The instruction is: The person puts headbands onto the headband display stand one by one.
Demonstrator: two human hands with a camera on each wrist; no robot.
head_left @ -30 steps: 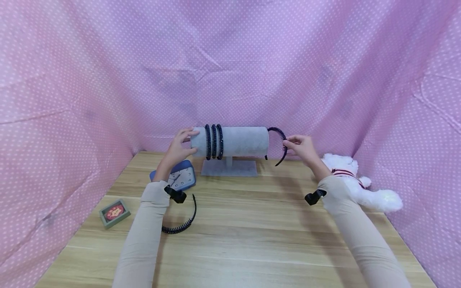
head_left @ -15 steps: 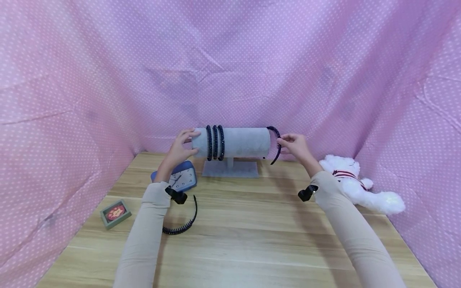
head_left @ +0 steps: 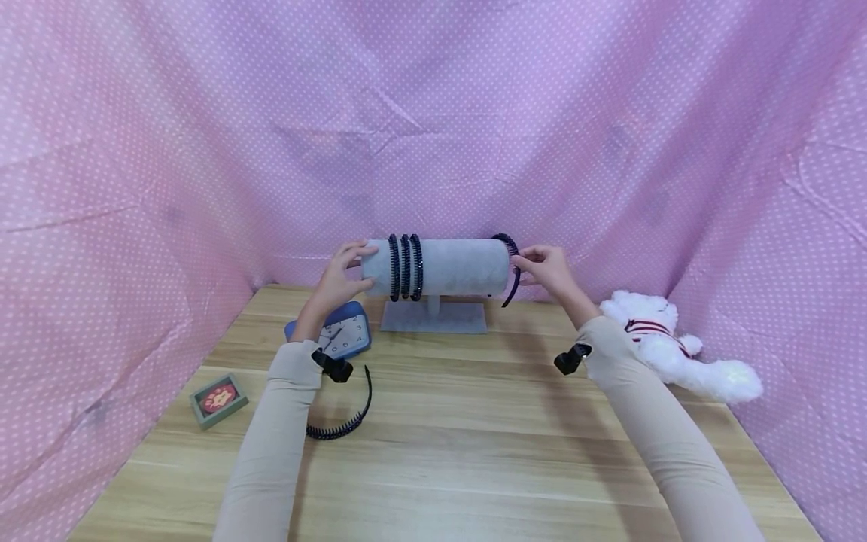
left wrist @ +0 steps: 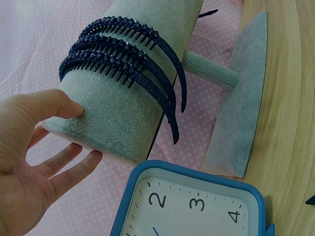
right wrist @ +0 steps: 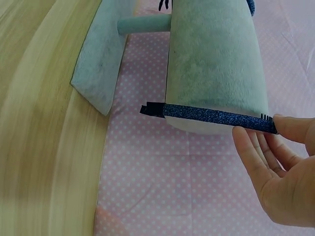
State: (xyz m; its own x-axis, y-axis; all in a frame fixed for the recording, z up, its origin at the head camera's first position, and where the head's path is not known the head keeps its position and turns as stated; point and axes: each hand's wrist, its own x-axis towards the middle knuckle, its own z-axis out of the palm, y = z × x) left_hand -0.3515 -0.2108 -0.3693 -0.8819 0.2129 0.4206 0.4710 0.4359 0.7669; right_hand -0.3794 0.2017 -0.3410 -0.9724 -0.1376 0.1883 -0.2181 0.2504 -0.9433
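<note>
Right hand [head_left: 550, 269] and its headband [right wrist: 211, 116] shifted left since earlier frames, closer onto roll [head_left: 460, 267]. Roll's long axis runs left-right; headband stands across it at right end, slightly skewed: far side past rim, near side just right of it. Right hand nearer, thumb and fingertips pinching headband. Left hand [head_left: 336, 280] spread wide, gripping roll's left end, beside three headbands [head_left: 406, 267]. Headband touching roll: cannot tell.

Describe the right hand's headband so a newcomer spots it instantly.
Find the grey cylinder on its stand. At the end nearest the white plush toy is a dark, toothed headband. Unlike the three headbands grouped toward the other end, it is pinched by the right hand.
</note>
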